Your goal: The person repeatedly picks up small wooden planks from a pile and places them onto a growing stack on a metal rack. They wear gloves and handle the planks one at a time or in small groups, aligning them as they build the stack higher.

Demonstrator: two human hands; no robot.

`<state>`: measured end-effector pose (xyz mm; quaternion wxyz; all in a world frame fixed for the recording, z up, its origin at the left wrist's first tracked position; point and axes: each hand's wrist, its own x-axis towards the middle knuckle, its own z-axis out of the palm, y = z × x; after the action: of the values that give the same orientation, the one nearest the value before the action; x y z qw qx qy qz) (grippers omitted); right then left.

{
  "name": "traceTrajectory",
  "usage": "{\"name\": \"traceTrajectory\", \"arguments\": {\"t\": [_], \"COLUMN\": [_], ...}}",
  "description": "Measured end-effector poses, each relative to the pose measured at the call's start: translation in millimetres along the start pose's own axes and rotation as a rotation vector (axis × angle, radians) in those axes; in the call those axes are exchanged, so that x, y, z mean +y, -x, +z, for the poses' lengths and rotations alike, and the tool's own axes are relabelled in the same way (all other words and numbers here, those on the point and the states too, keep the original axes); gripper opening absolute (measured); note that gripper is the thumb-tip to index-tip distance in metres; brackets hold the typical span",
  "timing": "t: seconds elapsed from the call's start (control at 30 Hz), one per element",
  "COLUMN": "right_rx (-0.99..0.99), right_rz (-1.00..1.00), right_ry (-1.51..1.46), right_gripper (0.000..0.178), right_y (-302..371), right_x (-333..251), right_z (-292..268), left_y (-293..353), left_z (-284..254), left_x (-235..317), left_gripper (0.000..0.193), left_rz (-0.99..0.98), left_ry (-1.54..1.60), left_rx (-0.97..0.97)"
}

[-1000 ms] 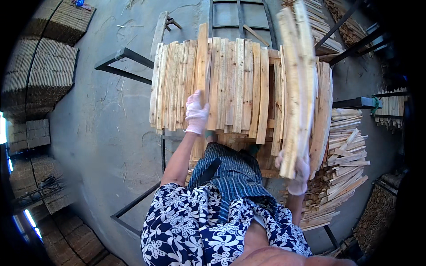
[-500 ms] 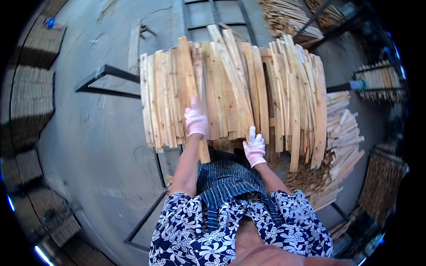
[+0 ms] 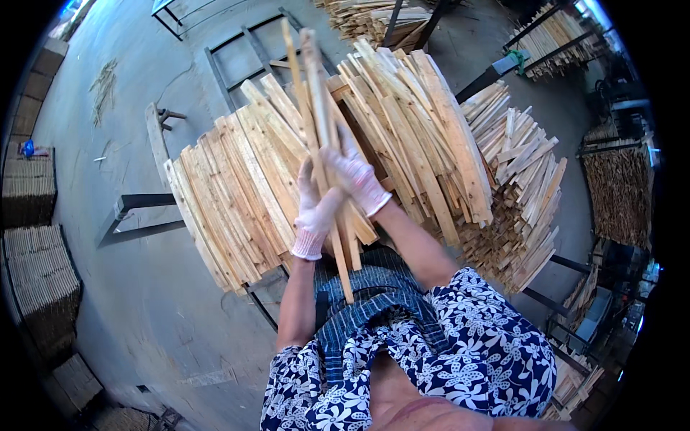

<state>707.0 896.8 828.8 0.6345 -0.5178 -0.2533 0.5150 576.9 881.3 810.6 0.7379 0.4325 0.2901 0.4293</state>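
Both hands are wearing white gloves and are gripping a small bundle of long thin wooden slats (image 3: 325, 144), which is standing nearly upright near the centre of the view, its top ends pointing to about 12 o'clock and its lower end hanging down toward 6 o'clock over the person's dark striped apron (image 3: 374, 294). The left hand (image 3: 314, 215) is closing around the bundle low down, fingers pointing upward along the wood, while the right hand (image 3: 356, 176) is clasping it just above, at about 1 o'clock from the left hand, the two hands touching. Behind the bundle a broad layer of pale wooden slats (image 3: 244, 194) is lying side by side across a dark metal frame rack (image 3: 136, 212), running from 9 o'clock toward 1 o'clock, and this bench-like rack is carrying the whole spread. At 3 o'clock of the hands a looser heap of shorter slats (image 3: 517, 187) is piling up, its ends sticking out unevenly. Further out at 9 o'clock, stacked bundles of wood (image 3: 36, 280) are sitting on the grey concrete floor (image 3: 144, 323), and another stack (image 3: 618, 187) is showing at 3 o'clock near the rim. The person's blue and white floral sleeves (image 3: 467, 337) are filling the lower edge.
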Motion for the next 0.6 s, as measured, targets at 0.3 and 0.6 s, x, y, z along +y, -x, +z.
{"name": "traceTrajectory", "arguments": {"t": [0.3,0.6], "right_rx": [0.365,0.347], "right_rz": [0.043,0.013], "right_ry": [1.521,1.839], "right_gripper": [0.079,0.067], "right_y": [-36.0,-56.4], "right_x": [-162.7,-114.0], "right_z": [-177.3,-260.8], "left_y": [-24.1,35.7], "left_z": [66.9,1.2], "left_x": [-30.3,-100.5], "left_gripper": [0.079,0.074], "left_rz": [-0.136,0.032], "left_ry": [0.124,-0.489], "left_rx": [0.107,0.441]}}
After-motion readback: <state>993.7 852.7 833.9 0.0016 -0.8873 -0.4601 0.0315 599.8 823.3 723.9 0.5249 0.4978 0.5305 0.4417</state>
